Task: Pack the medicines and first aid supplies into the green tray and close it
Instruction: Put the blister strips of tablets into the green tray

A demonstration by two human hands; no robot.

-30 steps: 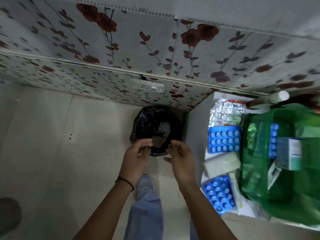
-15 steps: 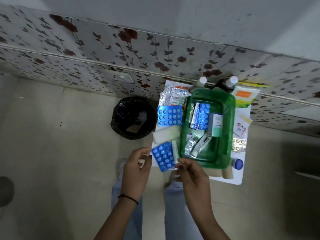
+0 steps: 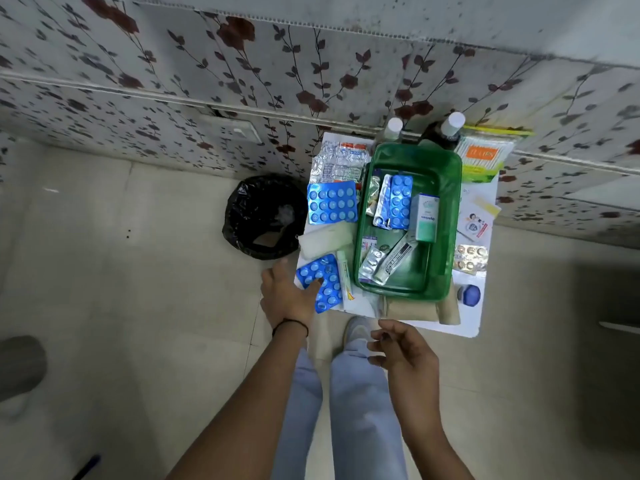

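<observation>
The green tray point(image 3: 446, 216) stands open on a small white table point(image 3: 467, 323). Inside it lie a blue blister strip point(image 3: 400, 200), a small white-and-teal box point(image 3: 426, 218), a tube point(image 3: 394, 258) and foil strips. Left of the tray lie a blue blister pack point(image 3: 331, 202), a white gauze pad point(image 3: 325, 239) and a second blue blister pack point(image 3: 325, 282). My left hand point(image 3: 287, 296) reaches over that second pack with its fingertips on it. My right hand point(image 3: 401, 351) hovers empty below the table's front edge, fingers loosely curled.
A bin with a black bag point(image 3: 263, 216) stands on the floor left of the table. Two white-capped bottles point(image 3: 453, 124) and a cotton-swab packet point(image 3: 485, 155) sit behind the tray. A gold blister point(image 3: 470, 258), a blue jar point(image 3: 469, 295) and a beige bandage roll point(image 3: 415, 308) lie nearby.
The view swung from the bin to the table. My left hand moved right onto the near blue blister pack. My right hand dropped lower and apart from the left.
</observation>
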